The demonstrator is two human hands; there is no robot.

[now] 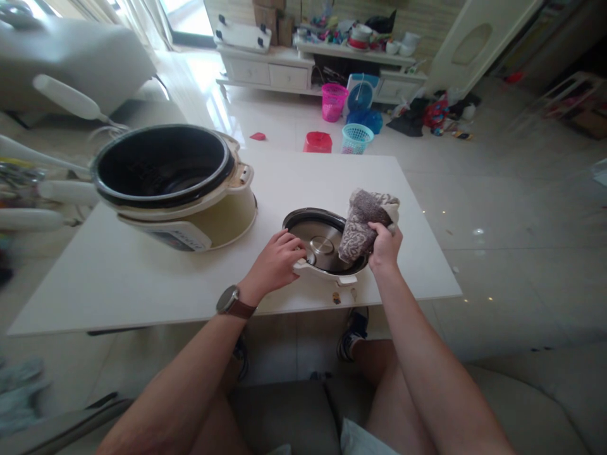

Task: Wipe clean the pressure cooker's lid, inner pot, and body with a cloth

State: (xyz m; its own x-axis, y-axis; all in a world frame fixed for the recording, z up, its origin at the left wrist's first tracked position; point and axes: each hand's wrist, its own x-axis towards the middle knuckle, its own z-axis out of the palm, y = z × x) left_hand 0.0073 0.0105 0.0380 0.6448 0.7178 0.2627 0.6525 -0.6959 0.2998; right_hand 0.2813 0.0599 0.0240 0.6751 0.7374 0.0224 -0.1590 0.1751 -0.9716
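Note:
A rice cooker lid lies on the white table with its round metal inner side up. My left hand, a watch on its wrist, grips the lid's left rim with curled fingers. In my right hand is a bunched brown-and-white patterned cloth, held over the lid's right edge and covering part of it. Left of the lid stands the rice cooker body, uncovered, its dark inner pot showing nothing inside.
White-handled utensils stick out at the far left beside the cooker. Two small items lie near the table's front edge. Past the white table are a red bucket, a teal basket and a pink basket on the floor.

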